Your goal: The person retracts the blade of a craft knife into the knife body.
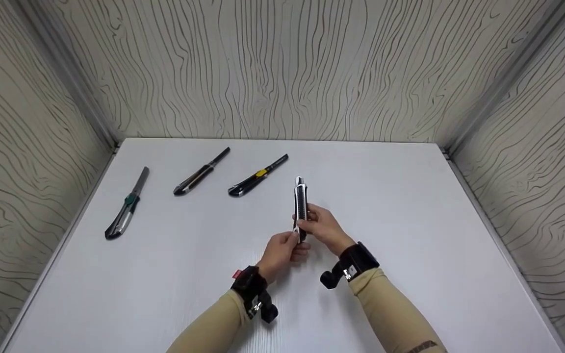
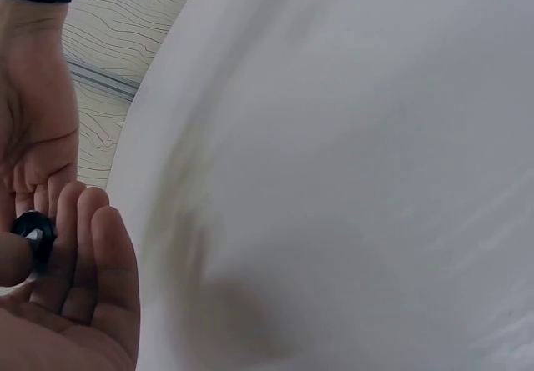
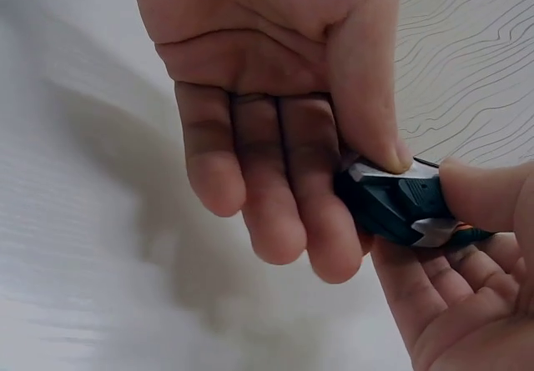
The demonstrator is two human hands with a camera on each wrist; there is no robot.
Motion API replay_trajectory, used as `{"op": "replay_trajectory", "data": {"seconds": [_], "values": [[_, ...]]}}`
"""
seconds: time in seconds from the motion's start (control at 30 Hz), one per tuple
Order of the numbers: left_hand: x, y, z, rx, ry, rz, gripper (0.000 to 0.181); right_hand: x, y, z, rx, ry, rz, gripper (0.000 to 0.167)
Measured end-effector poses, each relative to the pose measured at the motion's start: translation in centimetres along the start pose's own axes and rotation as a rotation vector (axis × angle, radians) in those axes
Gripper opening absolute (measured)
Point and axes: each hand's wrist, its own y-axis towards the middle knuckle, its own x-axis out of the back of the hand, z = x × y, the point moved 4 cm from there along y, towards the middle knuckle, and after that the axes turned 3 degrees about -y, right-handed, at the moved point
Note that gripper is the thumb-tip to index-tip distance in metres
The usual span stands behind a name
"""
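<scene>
Pale, wood-patterned walls (image 1: pixel 263 68) border a white table (image 1: pixel 174 284), with tan sleeves (image 1: pixel 390 304) over its near side.
Three knives lie apart toward the left: a green-slider knife (image 1: pixel 128 206), a dark knife (image 1: pixel 196 179) and a yellow-slider knife (image 1: pixel 250 183). Right of them, the right hand (image 1: pixel 329 228) grips the middle of a black-and-silver knife (image 1: pixel 300 196), and the left hand (image 1: pixel 275 252) pinches its near end.

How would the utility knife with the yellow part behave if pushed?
The utility knife would probably slide rather than roll, since it lies flat on the smooth table. Its straight handle suggests stiffness, but the thin exposed blade might snap.
</scene>
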Motion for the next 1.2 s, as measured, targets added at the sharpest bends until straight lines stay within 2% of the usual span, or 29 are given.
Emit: {"op": "replay_trajectory", "data": {"seconds": [0.23,0.47,0.77,1.2], "values": [[-0.5,0.0,0.5,0.011,-0.004,0.018,0.035,0.5,-0.5,0.2,-0.013,-0.15,-0.083,0.051],[-1.1,0.1,0.8,0.009,-0.02,0.026,0.032,1.3,-0.8,-0.1,-0.02,-0.226,-0.105,0.05],[-2.2,0.1,0.9,0.048,0.035,0.057,0.036,2.5,-1.6,-0.6,-0.044,-0.23,-0.048,0.052],[-5.0,1.7,1.1,0.092,0.056,0.066,0.031,5.4,-2.1,-1.8,-0.103,-0.187,-0.097,0.052]]}}
